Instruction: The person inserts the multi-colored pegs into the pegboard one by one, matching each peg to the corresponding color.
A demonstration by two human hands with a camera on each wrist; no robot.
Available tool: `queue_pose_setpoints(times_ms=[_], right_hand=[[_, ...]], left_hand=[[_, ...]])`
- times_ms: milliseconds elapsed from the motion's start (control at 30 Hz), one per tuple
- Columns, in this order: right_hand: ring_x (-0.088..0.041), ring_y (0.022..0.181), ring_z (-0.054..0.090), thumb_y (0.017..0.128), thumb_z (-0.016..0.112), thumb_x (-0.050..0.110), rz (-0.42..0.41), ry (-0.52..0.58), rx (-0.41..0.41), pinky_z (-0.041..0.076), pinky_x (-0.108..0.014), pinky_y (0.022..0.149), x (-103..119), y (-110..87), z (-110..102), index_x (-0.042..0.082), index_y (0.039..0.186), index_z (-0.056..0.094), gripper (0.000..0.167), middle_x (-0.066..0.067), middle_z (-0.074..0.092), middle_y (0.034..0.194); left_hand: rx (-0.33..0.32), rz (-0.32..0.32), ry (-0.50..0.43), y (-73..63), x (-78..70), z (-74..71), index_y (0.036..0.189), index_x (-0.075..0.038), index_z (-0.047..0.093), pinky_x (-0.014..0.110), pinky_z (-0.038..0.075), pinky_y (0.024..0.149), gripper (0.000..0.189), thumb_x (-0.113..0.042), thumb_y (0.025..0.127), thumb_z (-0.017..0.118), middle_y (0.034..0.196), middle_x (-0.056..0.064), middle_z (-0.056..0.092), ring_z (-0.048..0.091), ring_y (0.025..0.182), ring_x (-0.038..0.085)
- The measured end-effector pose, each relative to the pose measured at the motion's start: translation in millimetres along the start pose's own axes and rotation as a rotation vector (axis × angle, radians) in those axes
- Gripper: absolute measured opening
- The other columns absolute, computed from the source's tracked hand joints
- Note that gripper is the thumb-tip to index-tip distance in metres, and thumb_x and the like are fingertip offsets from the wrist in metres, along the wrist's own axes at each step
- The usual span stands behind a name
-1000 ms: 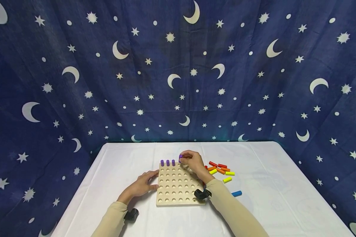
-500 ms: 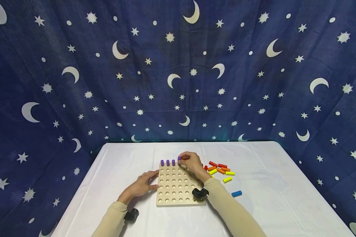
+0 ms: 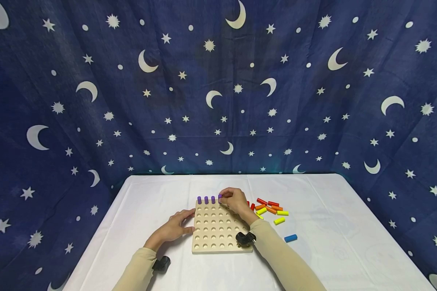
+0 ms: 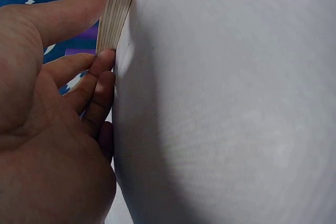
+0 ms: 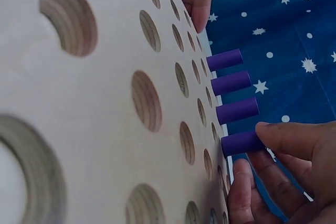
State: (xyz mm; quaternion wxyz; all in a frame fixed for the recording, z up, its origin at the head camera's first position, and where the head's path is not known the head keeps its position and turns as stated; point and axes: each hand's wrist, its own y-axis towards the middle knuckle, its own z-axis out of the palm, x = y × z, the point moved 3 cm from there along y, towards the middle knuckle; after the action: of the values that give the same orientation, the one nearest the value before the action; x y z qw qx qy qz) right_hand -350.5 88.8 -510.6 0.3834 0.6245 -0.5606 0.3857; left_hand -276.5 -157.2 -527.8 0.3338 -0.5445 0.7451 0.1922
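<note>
My right hand pinches the top of a purple peg between thumb and fingers. That peg stands upright in a hole of the far row of a wooden pegboard. Left of it in the same row are three more upright pegs, the nearest being a purple peg. My left hand rests against the board's left side, thumb and fingers spread apart along it. In the left wrist view, the thumb and fingertips touch the layered board edge.
Right of the board lie loose pegs: several red, orange and yellow, among them a red peg and a yellow peg. A blue peg lies nearer. The white-covered table ends at a starry curtain.
My right hand has moved slightly left and down, and the purple peg has sunk from above the board into the hole. The left hand has stayed in place.
</note>
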Motion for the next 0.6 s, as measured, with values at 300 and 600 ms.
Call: queue_pose_setpoints(times_ms=[300, 600], right_hand=[[-0.011, 0.073, 0.061, 0.079, 0.078, 0.006, 0.001, -0.037, 0.008, 0.050, -0.023, 0.064, 0.8, -2.8, 0.2, 0.010, 0.091, 0.074, 0.014, -0.003, 0.071, 0.084], [-0.014, 0.079, 0.064, 0.079, 0.076, 0.008, 0.016, -0.071, 0.043, 0.052, -0.026, 0.069, 3.9, -2.5, -2.3, 0.012, 0.096, 0.074, 0.017, -0.004, 0.072, 0.091]], left_hand=[[0.002, 0.012, -0.010, -0.7, 0.7, 1.6, 0.146, -0.015, 0.048, 0.063, 0.023, 0.115, 0.071, -0.030, 0.083, 0.076, 0.141, 0.009, 0.056, 0.044, 0.135, 0.035], [-0.002, 0.012, -0.005, 0.0, 1.2, 0.1, 0.145, -0.014, 0.048, 0.061, 0.024, 0.116, 0.070, -0.030, 0.083, 0.076, 0.141, 0.008, 0.056, 0.045, 0.134, 0.034]])
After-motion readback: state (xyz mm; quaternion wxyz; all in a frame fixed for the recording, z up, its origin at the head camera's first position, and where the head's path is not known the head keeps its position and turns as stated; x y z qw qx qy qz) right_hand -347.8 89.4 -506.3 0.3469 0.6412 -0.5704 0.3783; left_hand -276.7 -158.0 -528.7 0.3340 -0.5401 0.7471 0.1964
